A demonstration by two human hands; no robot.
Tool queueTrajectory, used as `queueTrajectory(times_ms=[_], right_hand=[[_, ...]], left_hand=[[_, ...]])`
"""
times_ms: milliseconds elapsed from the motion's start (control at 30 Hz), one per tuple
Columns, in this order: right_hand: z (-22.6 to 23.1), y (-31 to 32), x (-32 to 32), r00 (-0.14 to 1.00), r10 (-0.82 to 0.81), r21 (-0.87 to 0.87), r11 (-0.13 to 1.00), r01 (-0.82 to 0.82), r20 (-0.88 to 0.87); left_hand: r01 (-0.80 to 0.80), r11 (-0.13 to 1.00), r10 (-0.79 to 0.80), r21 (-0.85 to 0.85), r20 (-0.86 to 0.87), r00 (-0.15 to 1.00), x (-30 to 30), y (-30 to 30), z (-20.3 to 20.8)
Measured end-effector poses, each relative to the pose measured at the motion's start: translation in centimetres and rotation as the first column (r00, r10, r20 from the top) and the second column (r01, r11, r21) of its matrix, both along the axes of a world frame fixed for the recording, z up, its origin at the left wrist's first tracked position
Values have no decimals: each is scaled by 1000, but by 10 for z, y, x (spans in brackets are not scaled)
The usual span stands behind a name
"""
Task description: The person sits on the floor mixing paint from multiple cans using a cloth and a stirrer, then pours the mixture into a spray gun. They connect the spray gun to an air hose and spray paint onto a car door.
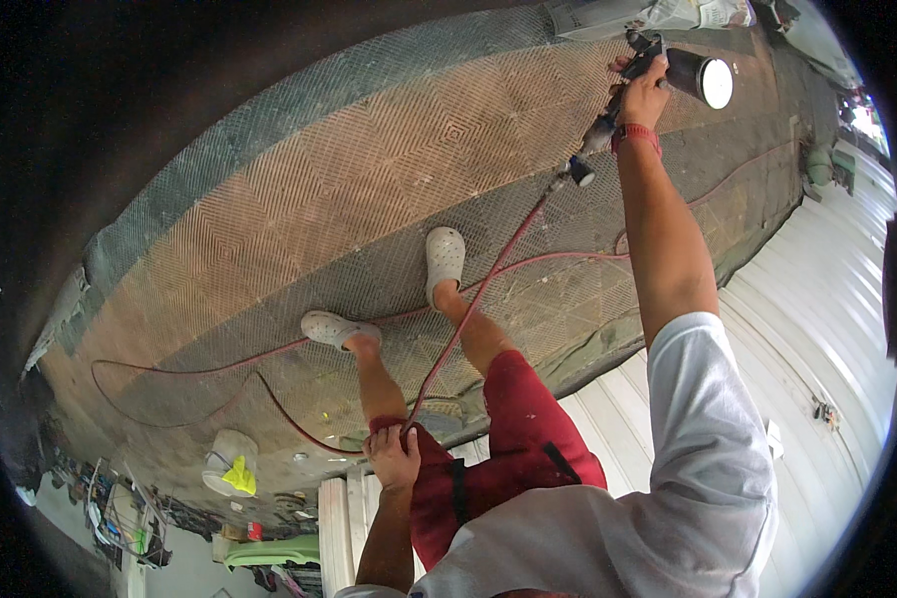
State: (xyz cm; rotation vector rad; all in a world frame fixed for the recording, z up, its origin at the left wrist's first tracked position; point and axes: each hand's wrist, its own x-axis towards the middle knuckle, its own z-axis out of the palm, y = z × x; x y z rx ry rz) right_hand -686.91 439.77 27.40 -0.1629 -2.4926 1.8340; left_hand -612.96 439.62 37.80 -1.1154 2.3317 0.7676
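My right hand [645,103], stretched far out at the upper right, is closed around the grip of a spray gun [644,58]. A dark cup with a white round end [714,83] sticks out to the right of the gun. Below the hand hangs a fitting with a small round gauge-like part [581,171], joined to a red air hose [487,285]. That hose runs down to my left hand [394,457], which is held by my thigh with its fingers curled round it. The spray gun's nozzle and trigger are hard to make out.
The hose loops over patterned matting [349,189] around my pale clogs [446,255]. Sheeting and paper [658,15] lie along the far edge. A white ribbed wall [817,319] stands to the right. At lower left are a pale container with yellow cloth [239,476] and a cluttered rack [125,518].
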Motion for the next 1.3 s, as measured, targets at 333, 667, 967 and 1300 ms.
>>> queueTrajectory(times_ms=[333, 667, 967, 1300], right_hand=[[-69, -94, 170, 972, 236, 99, 967, -233, -13], [-60, -264, 446, 739, 656, 46, 752, -657, -153], [-35, -408, 598, 515, 840, -14, 520, -854, -171], [-45, -463, 607, 368, 929, -149, 368, -918, 30]], left_hand=[[-92, 996, 92, -4, -18, 996, 43, -13, -16], [-112, 990, 115, 87, -20, 993, 103, -53, -23], [-207, 976, 213, 73, -95, 972, 150, -78, -27], [-142, 988, 150, 66, -132, 980, 152, -84, -31]])
